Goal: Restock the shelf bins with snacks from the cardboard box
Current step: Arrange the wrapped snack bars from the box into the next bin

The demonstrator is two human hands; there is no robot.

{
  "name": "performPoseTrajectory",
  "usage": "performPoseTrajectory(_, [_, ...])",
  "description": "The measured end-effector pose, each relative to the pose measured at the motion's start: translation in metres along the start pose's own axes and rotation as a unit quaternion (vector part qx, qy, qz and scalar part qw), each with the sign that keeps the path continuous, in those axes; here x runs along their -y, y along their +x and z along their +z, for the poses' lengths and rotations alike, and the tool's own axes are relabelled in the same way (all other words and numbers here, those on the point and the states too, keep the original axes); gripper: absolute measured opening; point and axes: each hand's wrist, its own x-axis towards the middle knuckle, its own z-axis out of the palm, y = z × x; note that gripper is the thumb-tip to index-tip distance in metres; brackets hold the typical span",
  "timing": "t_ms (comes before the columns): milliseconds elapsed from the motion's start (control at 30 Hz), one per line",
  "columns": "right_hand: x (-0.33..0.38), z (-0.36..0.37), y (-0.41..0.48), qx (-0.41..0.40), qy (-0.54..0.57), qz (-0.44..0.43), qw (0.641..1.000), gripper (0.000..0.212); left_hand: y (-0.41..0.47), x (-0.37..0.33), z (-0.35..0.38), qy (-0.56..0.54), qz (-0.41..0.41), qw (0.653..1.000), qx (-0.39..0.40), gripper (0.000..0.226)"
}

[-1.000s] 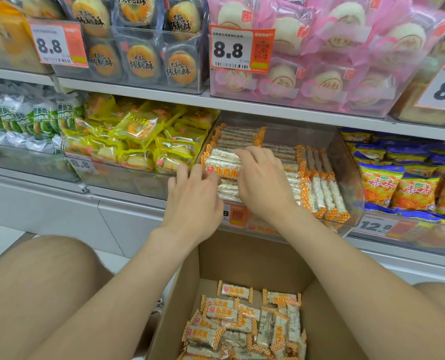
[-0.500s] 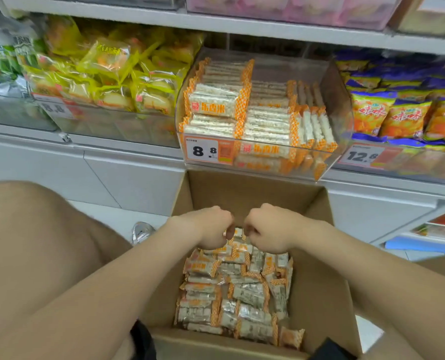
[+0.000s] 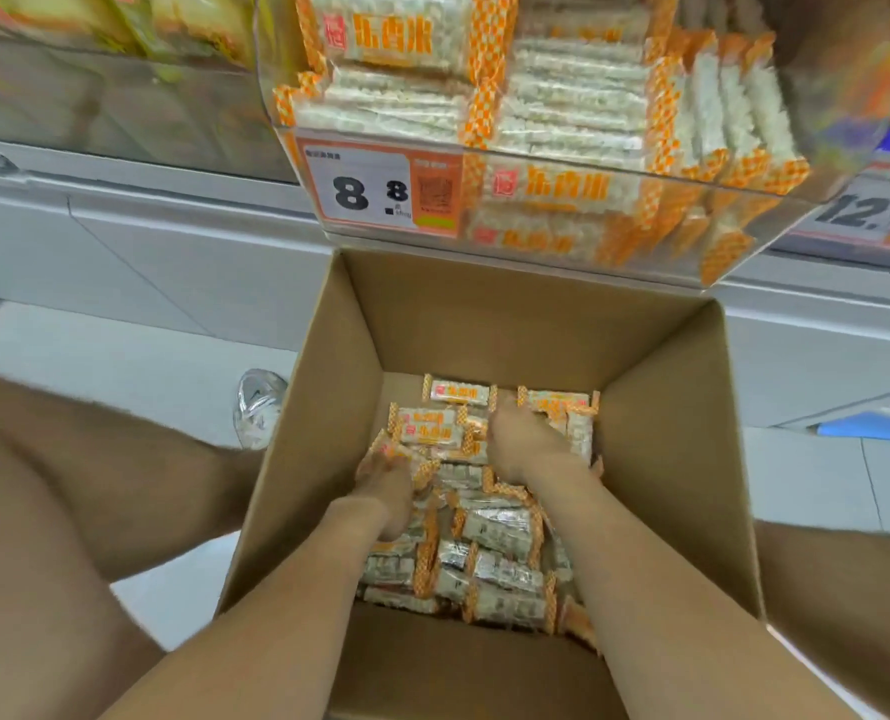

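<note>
**Both hands down among the snacks in the box**

Half a second ago both hands hovered as closed fists, side by side, above the packets; they have since dropped in among them and moved apart. A second ago they were up in the shelf bin. The view has also tipped down, so the upper shelves are out of sight.

One open brown cardboard box (image 3: 484, 324) sits in the middle, between the person's two bare legs. Its floor is covered with white snack packets with orange chequered ends (image 3: 500, 532), well over a dozen, too jumbled for an exact count.

Two hands are inside. The left hand (image 3: 387, 478) rests on packets at the left of the pile. The right hand (image 3: 528, 449) reaches further, towards the far right. Blur and packets hide the fingers of both, so I cannot tell whether either holds anything.

Beyond the box, one clear plastic shelf bin (image 3: 562, 161) holds neat rows of the same packets. Its white price label (image 3: 375, 192) reads 8.8.

One silvery shoe (image 3: 258, 407) shows left of the box.
</note>
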Motion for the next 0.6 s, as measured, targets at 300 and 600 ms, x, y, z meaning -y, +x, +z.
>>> performPoseTrajectory(300, [0.013, 0.061, 0.043, 0.003, -0.031, -0.102, 0.994, 0.062, 0.009, 0.002, 0.002, -0.065, 0.014, 0.994, -0.085, 0.037])
performPoseTrajectory(600, [-0.006, 0.073, 0.03, 0.04, -0.052, -0.089, 0.994, 0.106, 0.008, -0.006, 0.004, -0.03, 0.045, 0.996, -0.069, 0.051])
